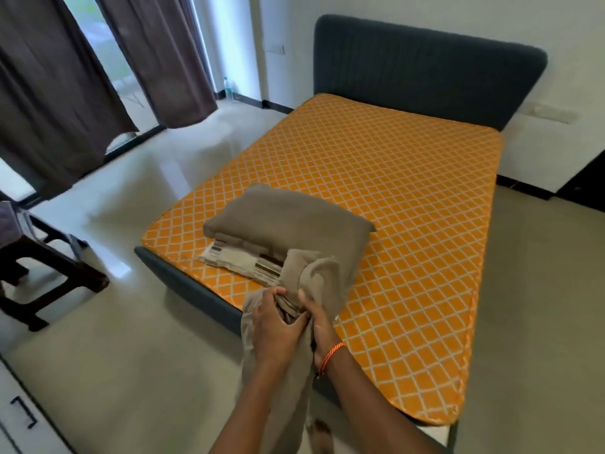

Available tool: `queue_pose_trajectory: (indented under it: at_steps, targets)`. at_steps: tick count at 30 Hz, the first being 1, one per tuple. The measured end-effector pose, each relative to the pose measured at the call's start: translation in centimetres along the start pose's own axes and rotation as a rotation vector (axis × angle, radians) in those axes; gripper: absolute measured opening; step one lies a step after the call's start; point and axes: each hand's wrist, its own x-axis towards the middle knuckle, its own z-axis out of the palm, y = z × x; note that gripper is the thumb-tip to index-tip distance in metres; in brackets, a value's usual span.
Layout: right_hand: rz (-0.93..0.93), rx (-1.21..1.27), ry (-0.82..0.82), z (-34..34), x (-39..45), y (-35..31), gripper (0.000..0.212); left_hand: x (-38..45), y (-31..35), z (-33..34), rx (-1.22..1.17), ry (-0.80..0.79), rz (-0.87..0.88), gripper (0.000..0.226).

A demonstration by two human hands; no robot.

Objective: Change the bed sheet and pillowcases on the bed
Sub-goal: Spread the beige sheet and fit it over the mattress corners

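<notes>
Step in hand: by my reading, working a taupe pillowcase (pixel 304 290) onto or off a pillow; which of the two cannot be told.
Left hand (pixel 275 326): fingers curled into bunched taupe cloth at the foot edge of the bed, gripping it.
Right hand (pixel 319 322): fingers and thumb closed round the same bunch, touching the left hand; an orange wrist thread (pixel 330 358) sits behind it.
Key relation: the cloth runs from the fingers two ways, up and away onto the mattress (pixel 393 198) toward the covered pillow (pixel 288 221), and down past the foot edge toward the floor (pixel 131 355). Its long axis lies roughly along the forearms.
Nearer hand: both are on the cloth; neither is clearly nearer the pillows.
Where the pillows are: near the mattress's foot-left corner, taupe one stacked on the striped pillow (pixel 242 260), just beyond the fingers.
Count, pillows: two.
Count, loose taupe cloths in hand: one bunch; layers hidden.
Count, hands: two.
Bed sheet: none on the bare orange mattress, so a fresh one is yet to be spread.
Headboard (pixel 425 67): at the far end.
</notes>
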Motion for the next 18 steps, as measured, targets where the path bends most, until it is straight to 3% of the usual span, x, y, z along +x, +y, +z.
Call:
queue_pose_trajectory:
  at_steps: [4, 7, 13, 18]
  targets:
    - [0.024, 0.116, 0.035, -4.2, -3.1, -0.1, 0.074, -2.9, 0.7, 3.1, -0.103, 0.015, 0.018, 0.011]
    - [0.017, 0.162, 0.069, -7.0, -5.1, 0.2, 0.081, -5.3, 1.5, 4.7, -0.180, 0.079, -0.021, 0.018]
    - [-0.077, 0.103, 0.136, -12.1, -10.2, -1.1, 0.065, -10.2, 5.6, 7.1, -0.390, 0.140, -0.082, 0.026]
    - [-0.049, 0.140, 0.078, -15.9, -12.6, -3.0, 0.070, -12.8, 9.8, 10.0, -0.543, 0.152, -0.123, 0.023]
